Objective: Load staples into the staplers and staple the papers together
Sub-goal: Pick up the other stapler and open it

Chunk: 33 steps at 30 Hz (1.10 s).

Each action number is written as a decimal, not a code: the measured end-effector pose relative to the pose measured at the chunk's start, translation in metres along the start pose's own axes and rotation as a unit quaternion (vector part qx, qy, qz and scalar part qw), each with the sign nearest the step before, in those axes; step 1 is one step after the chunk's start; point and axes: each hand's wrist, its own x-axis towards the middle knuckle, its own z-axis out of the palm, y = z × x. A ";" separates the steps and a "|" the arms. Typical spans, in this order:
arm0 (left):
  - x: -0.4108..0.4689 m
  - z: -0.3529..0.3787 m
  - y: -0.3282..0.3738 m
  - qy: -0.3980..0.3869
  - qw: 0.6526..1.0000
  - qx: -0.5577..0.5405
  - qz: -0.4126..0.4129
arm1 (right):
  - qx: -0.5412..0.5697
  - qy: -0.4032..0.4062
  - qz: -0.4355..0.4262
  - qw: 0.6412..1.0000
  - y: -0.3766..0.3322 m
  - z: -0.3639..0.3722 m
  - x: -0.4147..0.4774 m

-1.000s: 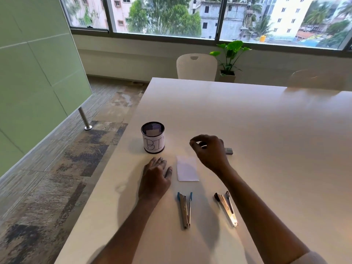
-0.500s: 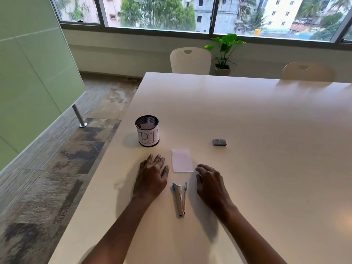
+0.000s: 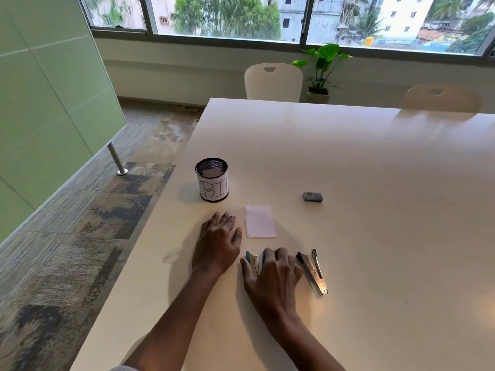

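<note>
Right hand (image 3: 272,275) is laid over the blue stapler (image 3: 253,261), near the front of the table (image 3: 375,162). The thumb is set along the stapler's left side and the fingers (image 3: 278,257) are curled down over its top and right side, so the body is enclosed between them. Only the blue front end and a strip of metal are exposed. Whether it is raised off the surface cannot be told. The hold is read as a pick-up grasp, taken across the body so the stapler can be lifted and opened for loading.

Left hand (image 3: 217,243) is placed flat on the table just left of the right hand, palm down, fingers straight and slightly spread, nothing held. It is judged to be parked as a brace, close enough to be brought in once the stapler is opened.

Silver stapler (image 3: 313,273) is seen just right of the right hand, untouched, laid at a slant with its dark end away from the person.

Paper (image 3: 259,220) is laid flat just beyond both hands, within easy reach for stapling.

Staple box (image 3: 312,196) is set farther out to the right, well apart from the staplers; whether it is open cannot be told.

Mesh cup (image 3: 211,180), lettered "BI", is stood beyond the left hand, a paper slip inside.

Task is judged barely begun: no loading or stapling is evident
</note>
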 end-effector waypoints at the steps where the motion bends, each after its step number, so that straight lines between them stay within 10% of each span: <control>1: 0.000 0.000 0.000 0.000 1.000 0.001 -0.001 | 0.001 -0.001 0.001 1.000 0.000 0.000 0.001; 10: 0.000 0.000 0.000 -0.004 1.000 0.001 -0.006 | 0.251 -0.081 0.037 0.964 0.008 -0.032 0.021; 17: -0.002 -0.002 0.002 0.005 1.000 -0.014 -0.011 | 0.776 -0.224 0.112 0.579 0.001 -0.082 0.043; 33: -0.001 -0.004 0.003 0.010 1.000 -0.013 -0.010 | 0.842 -0.398 0.043 0.361 -0.007 -0.115 0.040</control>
